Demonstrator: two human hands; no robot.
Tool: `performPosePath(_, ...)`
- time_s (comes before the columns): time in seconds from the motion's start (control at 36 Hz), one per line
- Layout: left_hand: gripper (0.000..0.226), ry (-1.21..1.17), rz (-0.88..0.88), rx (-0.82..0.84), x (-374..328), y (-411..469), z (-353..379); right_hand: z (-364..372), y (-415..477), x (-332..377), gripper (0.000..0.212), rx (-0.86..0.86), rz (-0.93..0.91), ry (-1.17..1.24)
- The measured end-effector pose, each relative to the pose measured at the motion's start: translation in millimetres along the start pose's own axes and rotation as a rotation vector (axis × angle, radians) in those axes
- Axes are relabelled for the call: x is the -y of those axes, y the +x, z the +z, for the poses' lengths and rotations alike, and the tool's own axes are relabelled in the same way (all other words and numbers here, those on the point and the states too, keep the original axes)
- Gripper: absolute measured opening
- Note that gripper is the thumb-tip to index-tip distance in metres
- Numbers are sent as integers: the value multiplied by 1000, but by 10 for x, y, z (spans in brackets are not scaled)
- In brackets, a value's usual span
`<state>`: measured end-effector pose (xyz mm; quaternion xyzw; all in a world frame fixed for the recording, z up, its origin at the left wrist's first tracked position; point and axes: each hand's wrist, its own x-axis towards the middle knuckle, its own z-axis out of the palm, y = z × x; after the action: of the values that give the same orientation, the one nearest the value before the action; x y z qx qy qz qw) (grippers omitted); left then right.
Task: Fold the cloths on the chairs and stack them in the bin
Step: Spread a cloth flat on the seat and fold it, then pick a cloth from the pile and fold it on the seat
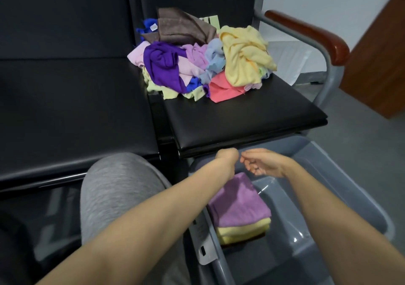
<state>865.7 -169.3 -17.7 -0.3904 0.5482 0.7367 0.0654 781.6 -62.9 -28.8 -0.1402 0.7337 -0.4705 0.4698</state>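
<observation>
Both hands over the bin (341,175); unfolded cloths (197,61) heaped on the chair seat (241,115).
The cloths look light and limp, probably best pinched at two corners. The right hand (263,164) hangs loosely curled and empty above a folded purple cloth (238,201). The left hand (228,156) hides its fingers, so its grip cannot be told.

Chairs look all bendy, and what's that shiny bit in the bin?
Head view: the wide lens bows the edges of the chairs; glare streaks the glossy wall of the bin; the left hand and right hand look slightly blurred.
</observation>
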Motion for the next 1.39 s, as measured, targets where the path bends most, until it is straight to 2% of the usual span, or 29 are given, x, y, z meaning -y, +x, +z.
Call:
performPosePath(0.03,26,-6,-4,53,-44,-11,14,28,-14,95,27,-7,-43,12)
performPosePath(0.08,42,46,6,145,-189,-126,28,59,-19,300,32,-26,-161,22)
performPosePath(0.17,66,104,136,245,-493,-264,-16,59,-16,619,38,-25,-325,70)
performPosePath(0.22,72,99,193,228,-732,-332,-61,51,-7,818,42,-64,-399,128)
performPosePath(0.28,57,57,229,200,-950,-304,-128,62,25,1011,44,-135,-448,139)
performPosePath(0.36,21,16,319,107,-1210,-312,-296,129,143,1275,30,-207,-475,66)
performPosePath(0.42,10,49,373,16,-1363,-220,-438,207,227,1471,27,-266,-480,-29)
performPosePath(0.5,8,158,488,-163,-1581,-49,-713,353,343,1783,18,-345,-467,-227)
performPosePath(0.53,12,229,525,-259,-1642,17,-815,397,382,1865,15,-354,-459,-277)
performPosePath(0.61,44,352,543,-531,-1790,212,-1152,521,522,2039,14,-325,-454,-354)
performPosePath(0.69,59,469,520,-726,-1865,336,-1475,616,618,2123,16,-304,-467,-402)
performPosePath(0.75,74,542,493,-751,-1851,456,-1646,646,698,2122,15,-293,-453,-415)
performPosePath(0.83,93,575,450,-643,-1820,648,-1806,657,841,2107,15,-273,-420,-424)
performPosePath(0.92,81,485,463,-585,-1837,783,-1860,647,931,2077,14,-242,-410,-420)
performPosePath(1.0,43,401,526,-691,-1901,857,-1914,647,1012,2050,17,-231,-407,-403)
performPosePath(1.06,30,414,558,-745,-1956,874,-1960,656,1078,2045,19,-225,-388,-406)
performPosePath(1.11,24,342,641,-753,-2012,857,-1988,683,1138,2052,21,-216,-377,-415)
performPosePath(1.17,17,279,802,-752,-2058,809,-2004,729,1188,2077,25,-233,-379,-418)
performPosePath(1.25,5,143,995,-579,-2101,678,-2004,830,1205,2153,30,-286,-426,-415)
performPosePath(1.31,5,65,1056,-528,-2147,530,-2005,906,1188,2219,36,-304,-477,-367)
performPosePath(1.39,16,26,1184,-550,-2229,306,-2002,999,1127,2317,54,-306,-615,-290)
